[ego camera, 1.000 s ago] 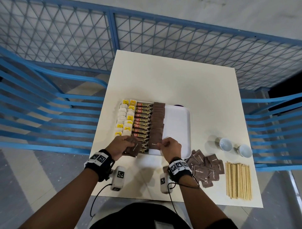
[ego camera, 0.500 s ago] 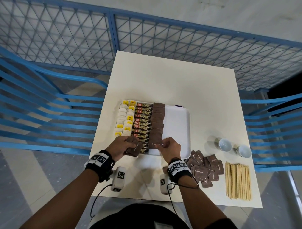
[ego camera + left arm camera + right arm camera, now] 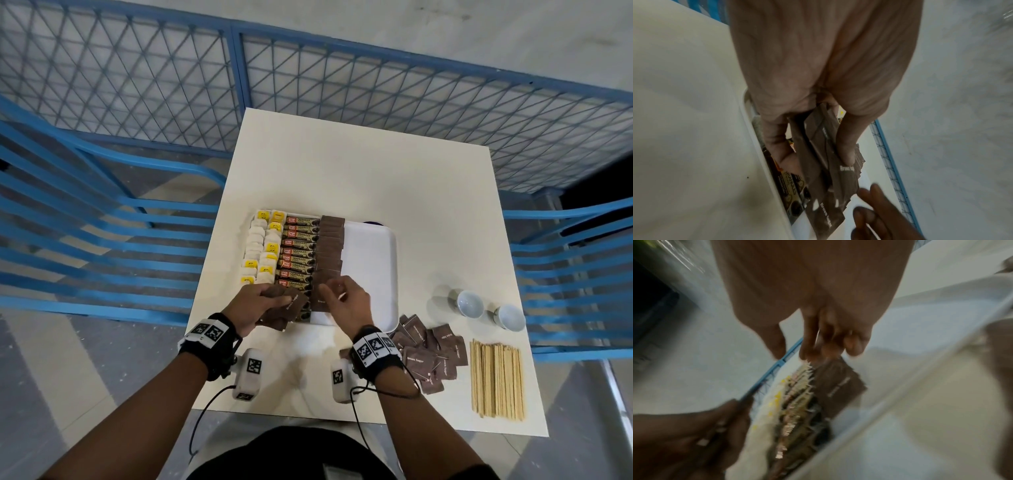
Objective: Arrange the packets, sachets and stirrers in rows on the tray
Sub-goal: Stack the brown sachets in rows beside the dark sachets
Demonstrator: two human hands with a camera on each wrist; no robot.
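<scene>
My left hand (image 3: pixel 255 306) gripping a sachet stack (image 3: pixel 826 162), my right hand (image 3: pixel 346 301) over the tray (image 3: pixel 373 260), fingers (image 3: pixel 813 344) loosely bent, holding nothing

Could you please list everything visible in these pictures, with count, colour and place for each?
Tray: one, white, mid-table, right part bare.
Tea bags: two columns, white with yellow tags, tray's left edge.
Coffee granule sticks: one column, dark with red labels, beside the tea bags.
Brown sugar sachets in row: one overlapping column, brown, right of the sticks.
Loose brown sugar sachets: a pile, brown, on the table right of the tray.
Wooden stirrers: a bundle, tan, table's near right corner.
Cups: two, white, right of the tray.
Table: one, cream.
Railings: blue, around the table.
Left hand: grips several brown sachets.
Right hand: fingers at the row's nearest sachet.
</scene>
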